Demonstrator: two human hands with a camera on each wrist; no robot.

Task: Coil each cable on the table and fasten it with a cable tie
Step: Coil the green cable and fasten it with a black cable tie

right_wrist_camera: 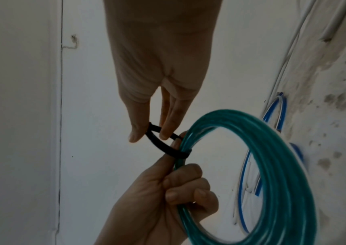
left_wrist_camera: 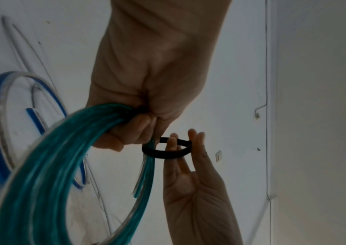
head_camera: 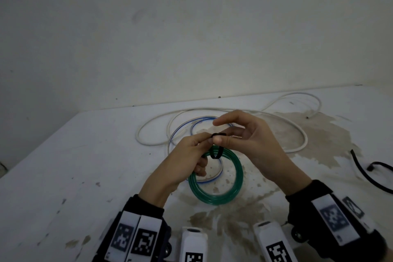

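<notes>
Item: coil of translucent green plastic cable (head_camera: 215, 178), several turns, held clear of the worktop (head_camera: 63, 166) at lower centre of the head view. Judged step: fastening this coil; the tie is looped but not yet drawn snug.

Left hand (head_camera: 187, 161): fingers curled round the gathered turns at the coil's upper left edge, thumb pressing on them. The grip bunches the strands into one bundle so the tie can close on all of them at once; the rest of the coil hangs free below the fist. In the left wrist view two cut ends of the cable trail down beside the fist.

Black flat strap cable tie (right_wrist_camera: 163, 145): wrapped once round the bundle just above the left fist, its free part standing out as an open loop toward the right hand.

Right hand (head_camera: 246, 140): thumb and one finger pinch the far end of the loop, remaining fingers extended and relaxed, palm turned toward the left hand. Held off to the side, likely to keep the loop taut and away from the strands.

Also on the worktop: clear cable with blue stripe (head_camera: 180, 134), loosely looped, centre frame behind the hands; long white round cable (head_camera: 297, 132), uncoiled, centre to upper right; thin black cable (head_camera: 365, 174), right edge. Judged outstanding: these three.
</notes>
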